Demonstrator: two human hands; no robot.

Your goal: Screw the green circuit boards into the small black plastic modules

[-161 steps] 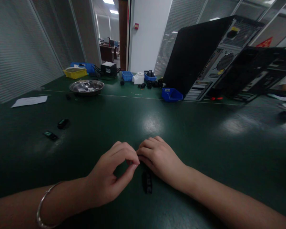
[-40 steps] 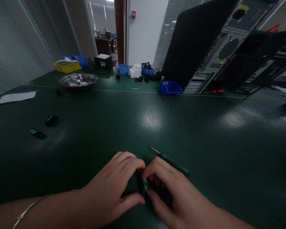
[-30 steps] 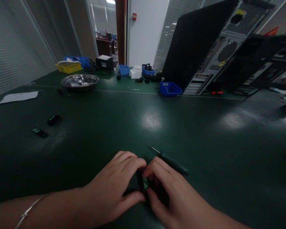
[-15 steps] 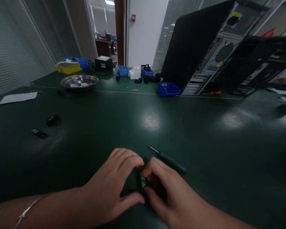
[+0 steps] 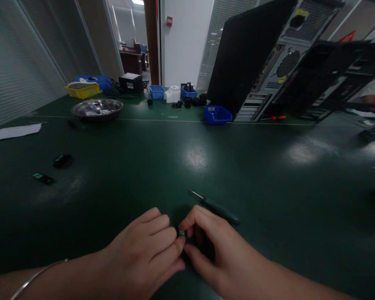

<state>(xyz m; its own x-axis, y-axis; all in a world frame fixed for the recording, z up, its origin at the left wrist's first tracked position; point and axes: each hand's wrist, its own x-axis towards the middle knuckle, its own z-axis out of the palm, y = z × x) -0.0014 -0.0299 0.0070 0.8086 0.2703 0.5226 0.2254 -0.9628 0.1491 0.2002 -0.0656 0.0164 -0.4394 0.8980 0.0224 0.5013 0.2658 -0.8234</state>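
Observation:
A small green circuit board [image 5: 181, 233] shows only as a sliver between my two hands, most of it covered by fingers. My right hand [image 5: 217, 246] pinches it from the right with thumb and index finger. From the left, my left hand [image 5: 146, 250] is closed, its curled fingers pressed against the same piece. Just beyond my right hand lies a screwdriver [image 5: 218, 209] with a dark green handle, its metal tip toward the far left.
On the left of the green table [image 5: 137, 166] lie two small dark parts, one a flat module [image 5: 43, 178], the other a black block [image 5: 62, 160]. Farther back stand a metal bowl [image 5: 96, 118], a blue bin [image 5: 218, 115] and a black computer case [image 5: 246, 54].
My left hand has gone from spread fingers to curled ones, closing at the circuit board. My right hand keeps its pinch. The whole view has shifted slightly.

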